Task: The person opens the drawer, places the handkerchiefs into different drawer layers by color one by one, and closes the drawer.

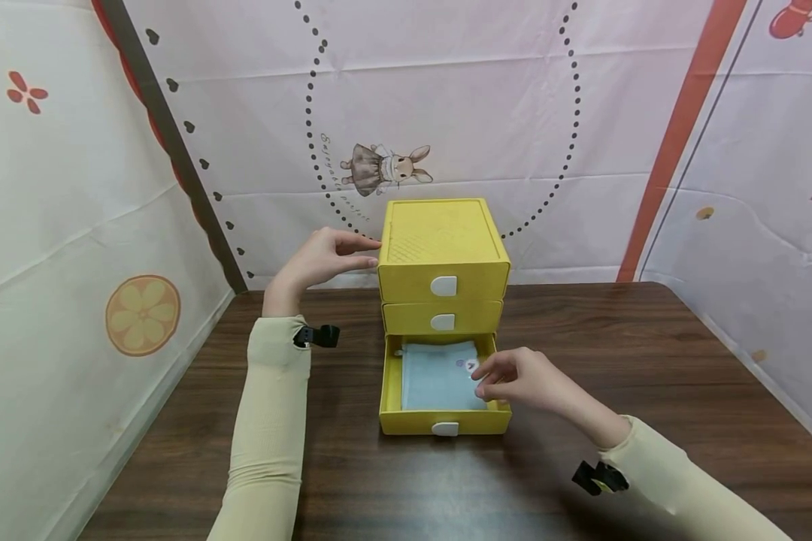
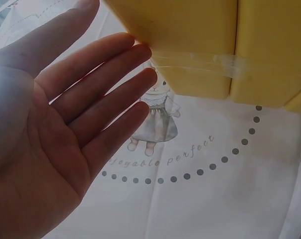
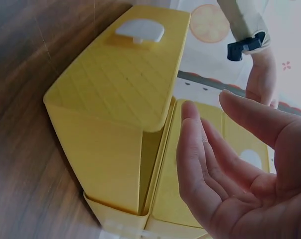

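Observation:
A yellow drawer cabinet [image 1: 446, 233] with white pull tabs stands on the table. Its bottom drawer [image 1: 406, 424] is pulled out, and a folded light-blue cloth [image 1: 436, 383] with a small pattern lies inside. My left hand [image 1: 321, 259] is at the cabinet's upper left side, its fingers nearly straight in the left wrist view. Whether those fingertips touch the cabinet, I cannot tell. Over the drawer's right edge hovers my right hand [image 1: 524, 379], fingers loosely bent and thumb apart. Nothing is between its fingers in the right wrist view.
Two shut drawers, the upper [image 1: 409, 284] and the middle [image 1: 409, 321], sit above the pulled-out one. Dark wood table [image 1: 602, 346] surrounds the cabinet. A printed cloth backdrop [image 1: 446, 98] hangs behind it and at both sides.

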Motion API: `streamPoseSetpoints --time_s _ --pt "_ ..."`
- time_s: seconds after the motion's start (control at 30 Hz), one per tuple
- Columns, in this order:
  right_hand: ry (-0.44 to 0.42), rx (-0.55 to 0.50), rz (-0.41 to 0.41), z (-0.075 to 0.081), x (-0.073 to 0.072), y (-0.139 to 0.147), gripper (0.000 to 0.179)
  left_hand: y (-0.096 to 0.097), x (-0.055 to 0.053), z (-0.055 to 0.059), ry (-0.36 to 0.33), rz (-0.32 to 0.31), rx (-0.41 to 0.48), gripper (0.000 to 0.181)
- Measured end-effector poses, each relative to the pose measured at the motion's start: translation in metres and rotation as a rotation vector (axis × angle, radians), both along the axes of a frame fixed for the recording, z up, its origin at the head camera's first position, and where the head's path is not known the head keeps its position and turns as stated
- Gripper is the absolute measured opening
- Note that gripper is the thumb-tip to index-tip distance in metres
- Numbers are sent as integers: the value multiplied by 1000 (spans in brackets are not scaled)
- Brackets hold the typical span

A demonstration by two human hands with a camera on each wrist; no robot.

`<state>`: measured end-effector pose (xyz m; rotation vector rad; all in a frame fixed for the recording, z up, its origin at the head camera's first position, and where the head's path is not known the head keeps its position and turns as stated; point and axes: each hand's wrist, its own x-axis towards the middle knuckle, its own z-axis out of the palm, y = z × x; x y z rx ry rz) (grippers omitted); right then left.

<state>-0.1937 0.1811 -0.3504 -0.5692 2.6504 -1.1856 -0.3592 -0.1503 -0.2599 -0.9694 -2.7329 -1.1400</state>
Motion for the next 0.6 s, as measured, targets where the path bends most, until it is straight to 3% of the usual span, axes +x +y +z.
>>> streamPoseSetpoints --time_s 0.27,0.6 --pt "-58 -44 47 0 19 0 27 0 1 -1 -1 0 -10 44" --pt "-84 -76 91 -6 30 -2 26 1 3 1 -3 3 -1 41"
